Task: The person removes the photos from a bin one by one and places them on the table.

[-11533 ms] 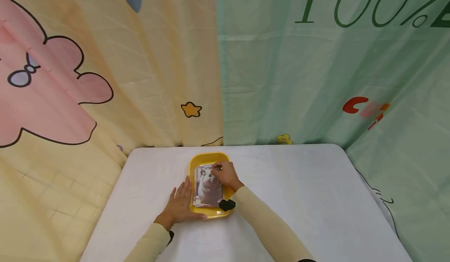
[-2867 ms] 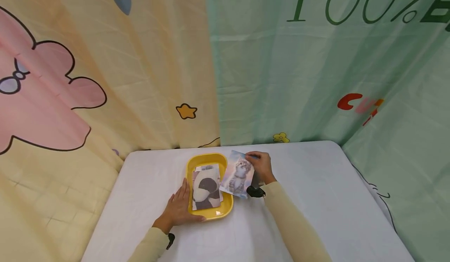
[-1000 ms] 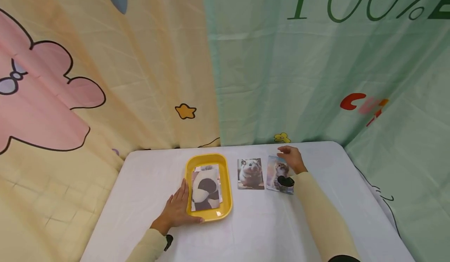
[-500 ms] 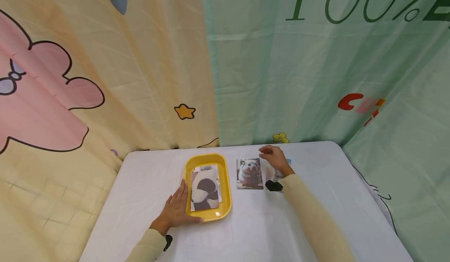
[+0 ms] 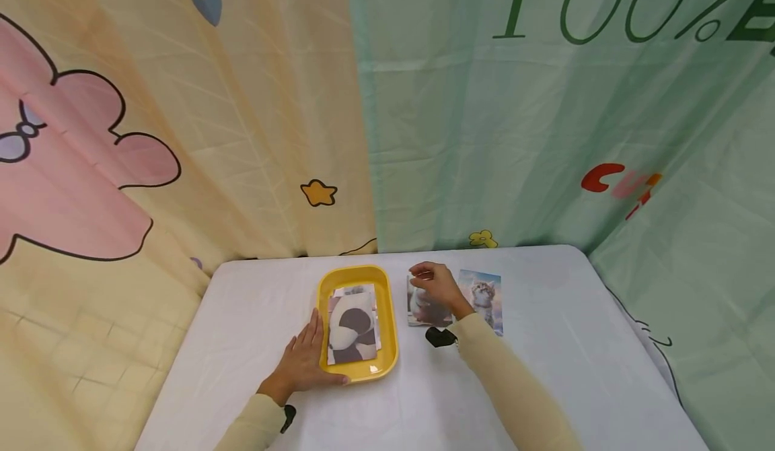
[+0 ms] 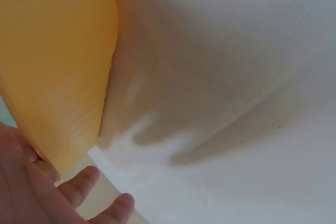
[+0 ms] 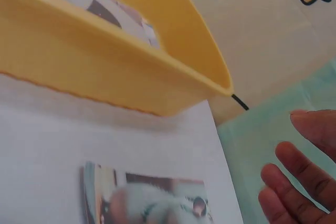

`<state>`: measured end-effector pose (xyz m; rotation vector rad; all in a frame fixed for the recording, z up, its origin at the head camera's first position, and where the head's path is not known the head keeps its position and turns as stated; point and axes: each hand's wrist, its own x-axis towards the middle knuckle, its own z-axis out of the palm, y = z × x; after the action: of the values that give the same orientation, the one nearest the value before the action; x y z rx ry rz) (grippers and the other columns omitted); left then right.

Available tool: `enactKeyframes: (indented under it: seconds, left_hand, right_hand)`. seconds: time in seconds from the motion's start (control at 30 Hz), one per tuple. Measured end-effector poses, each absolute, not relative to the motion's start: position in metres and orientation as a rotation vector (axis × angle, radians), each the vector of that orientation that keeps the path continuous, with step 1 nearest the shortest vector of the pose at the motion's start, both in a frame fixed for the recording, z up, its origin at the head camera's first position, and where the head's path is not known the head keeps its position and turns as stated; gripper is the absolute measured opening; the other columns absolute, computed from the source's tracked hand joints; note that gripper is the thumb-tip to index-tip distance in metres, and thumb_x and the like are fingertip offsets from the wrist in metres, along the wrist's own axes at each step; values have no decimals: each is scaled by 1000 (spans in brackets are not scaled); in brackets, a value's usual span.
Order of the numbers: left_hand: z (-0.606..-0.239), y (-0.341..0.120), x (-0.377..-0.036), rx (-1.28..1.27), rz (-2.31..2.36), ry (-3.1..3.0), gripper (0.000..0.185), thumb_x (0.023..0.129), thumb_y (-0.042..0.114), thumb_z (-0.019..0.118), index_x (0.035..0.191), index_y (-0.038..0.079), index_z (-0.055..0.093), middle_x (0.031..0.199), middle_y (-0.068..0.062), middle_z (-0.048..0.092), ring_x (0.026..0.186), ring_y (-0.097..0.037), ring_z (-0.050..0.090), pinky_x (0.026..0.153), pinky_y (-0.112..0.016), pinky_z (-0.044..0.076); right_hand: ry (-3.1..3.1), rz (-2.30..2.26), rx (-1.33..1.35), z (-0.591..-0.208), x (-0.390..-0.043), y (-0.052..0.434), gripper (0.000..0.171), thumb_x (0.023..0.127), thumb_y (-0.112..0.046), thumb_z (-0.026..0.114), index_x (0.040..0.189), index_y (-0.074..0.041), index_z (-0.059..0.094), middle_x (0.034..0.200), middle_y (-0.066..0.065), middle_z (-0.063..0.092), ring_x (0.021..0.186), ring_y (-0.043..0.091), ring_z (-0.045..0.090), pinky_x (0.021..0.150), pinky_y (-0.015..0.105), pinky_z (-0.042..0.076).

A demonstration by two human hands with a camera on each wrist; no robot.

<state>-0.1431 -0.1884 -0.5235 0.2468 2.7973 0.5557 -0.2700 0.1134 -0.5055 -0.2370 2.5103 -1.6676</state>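
At eight o'clock on the tray [image 5: 389, 323], the left hand [image 5: 301, 362] is resting spread; toward three, the loose, empty right hand [image 5: 438, 285] is hovering over the nearer photo [image 5: 424, 311], its sleeve [image 5: 505, 373] perhaps risking dragging the kitten photo [image 5: 486, 295].

One yellow, round-cornered, rectangular tray [image 5: 357, 371] on one white-covered table [image 5: 272, 296], and here come the hands: two, one bare left hand [image 5: 303, 362], one bare right hand [image 5: 440, 287]! Two rectangular picture cards on the cloth, one grey-and-white rodent card [image 5: 428, 311], one bluish kitten card [image 5: 483, 296]. Inside the tray, at least two: one black-and-white patterned card [image 5: 353, 330] on top, the count beneath hidden! Two cream sleeves, left [image 5: 251, 425] and right [image 5: 511, 384], make a pair!
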Motion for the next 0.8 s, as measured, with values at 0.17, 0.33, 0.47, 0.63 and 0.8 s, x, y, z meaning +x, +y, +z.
enactKeyframes:
  seconds: [0.17, 0.33, 0.47, 0.63, 0.8]
  left_hand:
    - [-523, -188, -144, 232, 560, 2781, 142, 57, 71, 78, 151, -6, 5, 160, -20, -1, 142, -40, 19, 110, -63, 20]
    - [-524, -187, -144, 225, 545, 2787, 143, 56, 72, 78, 151, -6, 5, 160, -20, -1, 142, -41, 19, 110, -63, 20]
    - [-526, -188, -144, 227, 533, 2800, 142, 56, 72, 77, 151, -7, 6, 160, -21, 1, 142, -40, 21, 109, -64, 20]
    - [-525, -188, -143, 233, 522, 2809, 141, 57, 72, 77, 151, -8, 8, 160, -21, 2, 141, -40, 22, 108, -64, 22]
    - [-523, -188, -143, 252, 542, 2807, 140, 57, 70, 77, 151, -8, 8, 160, -22, 3, 141, -41, 22, 108, -65, 22]
  right_hand:
    - [2448, -1739, -392, -502, -258, 89, 26, 90, -1, 65, 113, 9, 63, 111, 25, 64, 101, 35, 64, 86, 38, 54]
    - [2375, -1810, -462, -506, -250, 64, 27, 89, 4, 63, 115, 13, 60, 112, 30, 62, 102, 38, 63, 87, 38, 54]
    - [2313, -1875, -486, -517, -252, 49, 27, 89, 7, 62, 114, 15, 59, 112, 34, 60, 101, 42, 62, 88, 41, 53]
    - [2267, -1911, -471, -520, -248, 33, 32, 87, 7, 64, 117, 17, 57, 113, 36, 59, 104, 47, 60, 89, 40, 53]
    - [2241, -1942, -384, -522, -244, 20, 38, 85, 5, 66, 120, 17, 55, 114, 33, 59, 108, 47, 57, 93, 40, 51]
